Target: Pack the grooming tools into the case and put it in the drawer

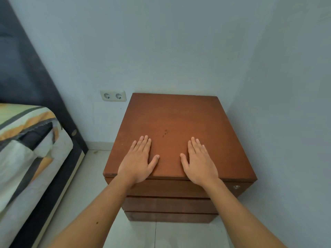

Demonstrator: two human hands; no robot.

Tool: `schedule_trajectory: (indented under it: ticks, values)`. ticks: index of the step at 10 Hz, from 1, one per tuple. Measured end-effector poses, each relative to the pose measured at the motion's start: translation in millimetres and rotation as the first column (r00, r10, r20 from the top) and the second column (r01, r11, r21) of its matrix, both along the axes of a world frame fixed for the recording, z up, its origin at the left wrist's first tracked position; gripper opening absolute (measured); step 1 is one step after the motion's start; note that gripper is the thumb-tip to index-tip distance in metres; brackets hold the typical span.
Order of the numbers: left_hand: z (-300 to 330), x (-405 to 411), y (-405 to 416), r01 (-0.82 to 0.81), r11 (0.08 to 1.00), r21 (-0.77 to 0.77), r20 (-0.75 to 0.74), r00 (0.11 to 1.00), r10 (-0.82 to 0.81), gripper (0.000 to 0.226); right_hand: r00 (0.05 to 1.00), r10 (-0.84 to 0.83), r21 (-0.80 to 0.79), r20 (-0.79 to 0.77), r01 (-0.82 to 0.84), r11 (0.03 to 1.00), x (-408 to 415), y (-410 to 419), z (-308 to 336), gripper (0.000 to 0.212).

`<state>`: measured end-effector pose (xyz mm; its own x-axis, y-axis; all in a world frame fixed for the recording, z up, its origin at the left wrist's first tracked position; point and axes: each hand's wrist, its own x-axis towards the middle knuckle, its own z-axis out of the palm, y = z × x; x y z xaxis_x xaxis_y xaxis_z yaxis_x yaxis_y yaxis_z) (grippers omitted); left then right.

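Both hands lie flat, fingers spread and holding nothing — the left hand (pixel 138 161) and right hand (pixel 199 162) rest palm-down on the reddish-brown wooden drawer cabinet (pixel 175 119), seemingly a neutral pose. No case or grooming tools are in sight — the drawers look closed.

A brown wooden cabinet (pixel 177 122) stood on the pale tiled floor (pixel 86 185). On its top lay only the left hand (pixel 138 161) and right hand (pixel 200 162), both flat, palms down, near the front edge.
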<state>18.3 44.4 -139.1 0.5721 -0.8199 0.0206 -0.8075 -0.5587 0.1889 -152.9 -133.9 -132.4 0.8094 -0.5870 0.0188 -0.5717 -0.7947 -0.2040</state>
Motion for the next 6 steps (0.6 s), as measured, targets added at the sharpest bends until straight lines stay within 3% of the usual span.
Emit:
schedule_trajectory:
  ticks: [5,6]
  values:
    - [2.4,1.1,-2.5,-0.004,0.999,-0.034,0.007,1.000,0.005,0.079,1.000,0.018,0.048,0.000,-0.018,0.999,-5.2,2.5,13.1,0.070]
    - [-2.0,-13.0,7.2,0.058,0.987,-0.151,0.044,0.998,-0.052,0.070,0.998,0.057,0.084,-0.027,-0.054,0.995,-29.4,19.2,44.9,0.065]
